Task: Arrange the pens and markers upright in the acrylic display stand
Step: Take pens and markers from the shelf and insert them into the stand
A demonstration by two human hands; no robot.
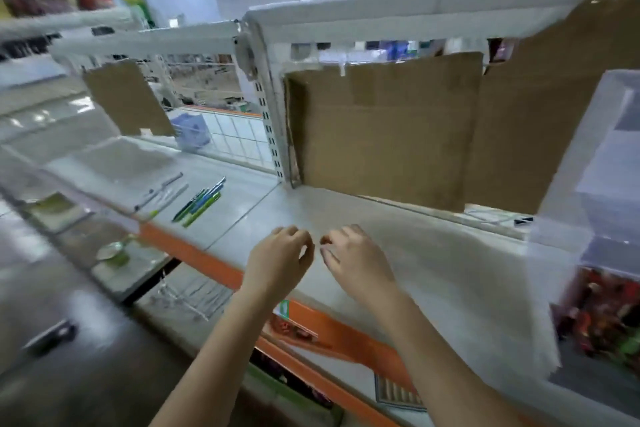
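Note:
Several green and blue pens (200, 201) lie flat in a bunch on the white shelf (398, 253), left of centre. A few white and grey markers (161, 193) lie just left of them. A clear acrylic stand (595, 163) rises at the right end of the shelf. A second clear acrylic tray (110, 163) sits at the left, behind the markers. My left hand (278, 262) and my right hand (353, 262) hover side by side over the front of the shelf, fingers loosely curled and apart, holding nothing. The view is blurred.
Brown cardboard sheets (384, 135) line the back of the shelf. An orange strip (194, 255) runs along the shelf's front edge. Lower shelves hold goods, including a green roll (116, 253). A person stands behind the top shelf at the far right.

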